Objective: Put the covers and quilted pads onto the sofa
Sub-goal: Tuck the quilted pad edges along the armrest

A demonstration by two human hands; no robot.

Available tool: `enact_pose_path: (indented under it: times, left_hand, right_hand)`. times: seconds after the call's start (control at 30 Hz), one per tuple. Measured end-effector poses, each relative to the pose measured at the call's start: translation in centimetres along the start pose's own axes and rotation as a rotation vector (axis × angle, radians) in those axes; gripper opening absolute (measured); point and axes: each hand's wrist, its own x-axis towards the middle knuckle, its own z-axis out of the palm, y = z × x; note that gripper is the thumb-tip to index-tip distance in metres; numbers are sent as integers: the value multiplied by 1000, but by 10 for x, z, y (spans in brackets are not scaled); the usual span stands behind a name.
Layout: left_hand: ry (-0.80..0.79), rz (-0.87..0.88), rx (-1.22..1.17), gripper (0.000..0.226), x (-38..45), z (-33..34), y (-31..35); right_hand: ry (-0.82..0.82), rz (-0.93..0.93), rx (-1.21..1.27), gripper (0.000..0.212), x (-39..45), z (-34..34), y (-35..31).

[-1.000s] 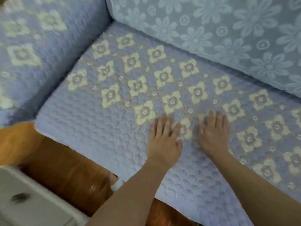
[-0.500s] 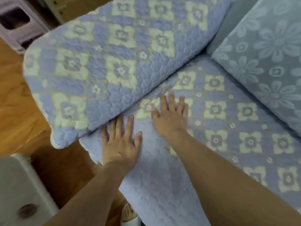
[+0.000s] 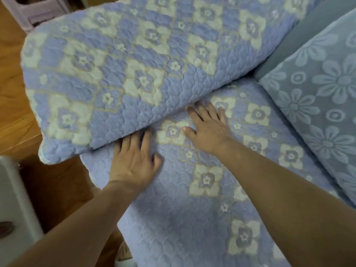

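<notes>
- Presently, armrest pad [image 3: 123,70]: lying draped over the sofa arm, lilac quilting with cream flower squares.
- Left hand [image 3: 134,160]: pressing flat, fingers spread, at the seam.
- Seat pad [image 3: 202,218]: covering the seat; likely risk, uneven pushing is bunching its edge.
- Right hand [image 3: 208,126]: lying flat, fingers splayed, gripping nothing.
</notes>
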Motion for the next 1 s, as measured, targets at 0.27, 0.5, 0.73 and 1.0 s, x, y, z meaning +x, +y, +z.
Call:
enact_pose_path:
  times: [0.27, 0.5, 0.73, 1.0]
  left_hand:
    - [145, -272, 44, 60, -10, 10, 16]
    - [165, -134, -63, 39, -12, 16, 13]
    - [-160, -278, -157, 79, 29, -17, 4]
    - [-296, -241, -163, 87, 50, -7, -10]
  right_hand:
    - [342, -294, -51, 56, 4, 20, 1]
    - [394, -343, 2, 47, 4, 19, 6]
    - [208, -388, -56, 59, 22, 8, 5]
    - [55, -275, -140, 74, 67, 0, -23]
